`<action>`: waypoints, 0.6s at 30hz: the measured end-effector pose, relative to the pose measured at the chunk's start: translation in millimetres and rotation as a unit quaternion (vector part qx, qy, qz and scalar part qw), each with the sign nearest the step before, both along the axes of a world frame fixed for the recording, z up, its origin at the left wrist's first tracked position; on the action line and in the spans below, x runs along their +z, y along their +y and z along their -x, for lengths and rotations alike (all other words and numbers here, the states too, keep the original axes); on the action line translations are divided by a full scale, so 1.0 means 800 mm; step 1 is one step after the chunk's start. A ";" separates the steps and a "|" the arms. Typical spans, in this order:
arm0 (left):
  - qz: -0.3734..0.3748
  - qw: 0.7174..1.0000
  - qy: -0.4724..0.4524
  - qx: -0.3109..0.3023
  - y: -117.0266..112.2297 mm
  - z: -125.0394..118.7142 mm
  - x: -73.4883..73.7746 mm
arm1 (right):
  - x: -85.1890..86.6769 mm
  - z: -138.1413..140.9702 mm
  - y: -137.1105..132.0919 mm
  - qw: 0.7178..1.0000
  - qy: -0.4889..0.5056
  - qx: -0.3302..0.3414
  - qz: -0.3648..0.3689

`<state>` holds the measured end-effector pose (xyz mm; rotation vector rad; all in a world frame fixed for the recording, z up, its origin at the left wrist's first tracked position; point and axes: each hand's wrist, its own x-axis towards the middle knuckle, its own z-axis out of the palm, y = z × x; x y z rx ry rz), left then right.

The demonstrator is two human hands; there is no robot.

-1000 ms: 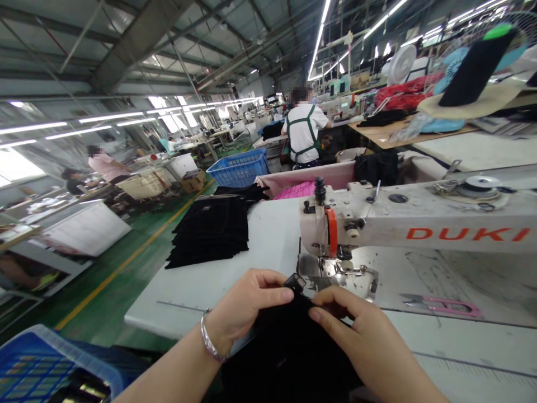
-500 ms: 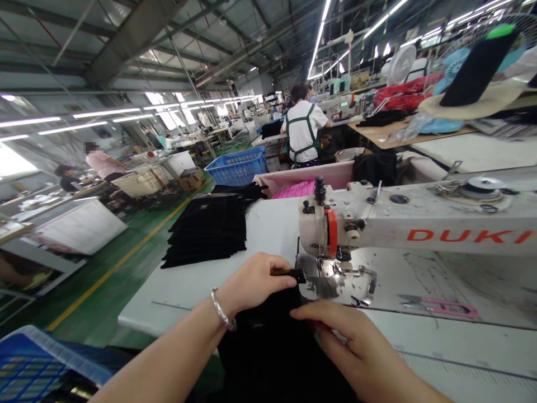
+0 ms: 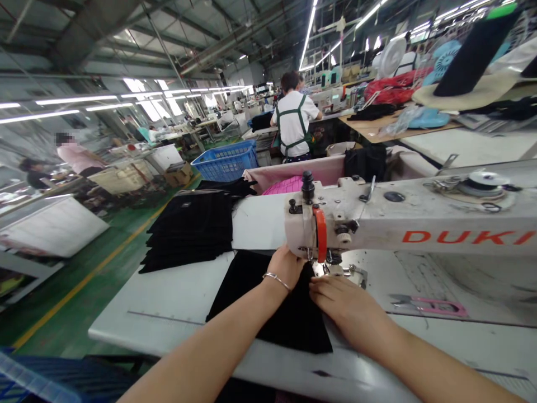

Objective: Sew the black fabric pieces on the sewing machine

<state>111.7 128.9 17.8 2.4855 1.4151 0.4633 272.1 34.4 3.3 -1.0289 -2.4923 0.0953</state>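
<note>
A black fabric piece [image 3: 272,324] lies flat on the sewing table, its upper edge under the head of a white sewing machine [image 3: 377,215]. My left hand [image 3: 285,267] is closed on the fabric's upper part, left of the needle area; its fingertips are partly hidden by the machine head. With fingers bent together, my right hand [image 3: 342,302] grips the fabric's right edge just in front of the presser foot. The needle itself is hidden. Pink-handled thread snips [image 3: 430,305] lie on the machine bed to the right.
A stack of black fabric pieces [image 3: 188,226] sits at the table's left. Beyond stand a pink-lined bin [image 3: 323,172] and a blue basket [image 3: 226,159]. A person in a white shirt [image 3: 293,120] works ahead, back turned. Another blue basket [image 3: 37,375] is at lower left.
The fabric has moved forward from over the table's front edge onto the tabletop, up to the needle area. Both hands moved forward with it, and the view shifted a little.
</note>
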 end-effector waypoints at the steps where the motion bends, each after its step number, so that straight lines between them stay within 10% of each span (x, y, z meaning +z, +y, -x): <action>1: 0.002 1.000 0.000 -0.004 -0.011 0.004 0.001 | -0.005 -0.004 -0.005 1.000 0.011 0.006 -0.004; 7: -0.015 0.992 -0.003 -0.121 -0.062 0.034 0.015 | -0.012 -0.003 -0.019 0.999 0.052 0.004 -0.011; 18: -0.015 0.982 0.000 -0.187 -0.035 0.046 0.014 | -0.003 0.006 -0.020 0.999 0.028 -0.022 -0.006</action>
